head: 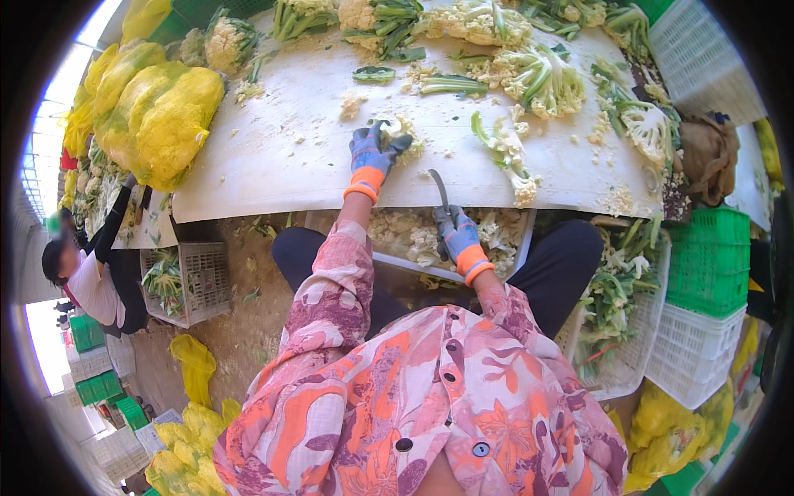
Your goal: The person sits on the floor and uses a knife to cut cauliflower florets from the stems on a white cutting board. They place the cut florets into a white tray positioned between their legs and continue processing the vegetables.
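Gloved in grey and blue with an orange cuff, my left hand [373, 152] grips a pale cauliflower piece [406, 133] over the white tabletop [279, 167]. My right hand [458, 234], in a matching glove, holds a small curved knife [439, 186] whose blade points up past the table's front edge. Below that hand, between my knees, a white crate [524, 248] holds many cut cauliflower florets [403, 232]. To the right of my left hand, a broken cauliflower stalk with florets [508, 155] lies on the table. The knife and the held piece are apart.
Cauliflower heads [471, 25] and trimmed leaves line the table's far side. A full yellow mesh sack [161, 111] rests at its left end. Right of my knee stands a crate of leaves [620, 297], beside stacked green and white crates [707, 260]. Another person [93, 273] works at left.
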The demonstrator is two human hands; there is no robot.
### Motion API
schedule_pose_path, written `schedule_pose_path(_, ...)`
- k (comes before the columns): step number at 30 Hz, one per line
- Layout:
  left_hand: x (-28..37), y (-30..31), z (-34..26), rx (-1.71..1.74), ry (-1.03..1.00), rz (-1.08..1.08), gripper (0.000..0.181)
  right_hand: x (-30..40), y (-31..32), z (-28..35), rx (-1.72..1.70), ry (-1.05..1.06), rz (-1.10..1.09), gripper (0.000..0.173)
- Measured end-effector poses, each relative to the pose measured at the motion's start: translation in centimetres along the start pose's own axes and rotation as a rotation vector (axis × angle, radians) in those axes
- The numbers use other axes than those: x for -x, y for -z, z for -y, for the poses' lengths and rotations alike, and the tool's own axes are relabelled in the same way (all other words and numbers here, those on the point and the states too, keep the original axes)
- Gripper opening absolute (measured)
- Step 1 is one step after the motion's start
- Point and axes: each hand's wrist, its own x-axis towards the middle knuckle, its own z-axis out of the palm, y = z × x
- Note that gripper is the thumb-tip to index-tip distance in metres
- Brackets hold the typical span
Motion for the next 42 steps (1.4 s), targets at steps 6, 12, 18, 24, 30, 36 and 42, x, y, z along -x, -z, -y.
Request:
schedule_pose_path(6, 1.1, 2.6, 0.1, 0.237, -0.371, 0.235, 0.081, 3.3, 1.6, 3.8, 0.046, 0.136, -0.064, 0.029)
schedule_pose_path(12, 1.2, 0.8, 0.9, 0.469, -0.073, 0.111, 0.081, 1.5, 0.7, 8.9, 0.283, 0.462, -0.119, 0.026)
schedule_pose_path(18, 1.5, 1.0, 0.6, 0.355, -0.047, 0.104, 0.059, -1.6, -1.3, 9.9, 0.383, 0.308, -0.071, 0.031)
schedule_pose_path(24, 1.9, 0.6, 1.4, 0.284, -0.143, 0.050, 0.049, -2.7, -3.1, 8.8, 0.311, 0.064, 0.017, 0.034)
schedule_pose_path(30, 1.6, -0.2, 2.2, 0.225, -0.216, -0.019, 0.045, -3.5, -4.0, 8.6, 0.437, -0.005, 0.016, 0.036)
schedule_pose_path(36, 1.5, 0.4, 2.0, 0.308, -0.002, 0.032, 0.040, -1.6, -3.2, 8.0, 0.348, -0.085, 0.047, 0.036)
schedule_pose_path(42, 1.7, 1.3, 3.0, 0.499, 0.202, 0.005, 0.031, 3.3, 0.9, 3.0, -0.047, -0.234, 0.059, 0.034)
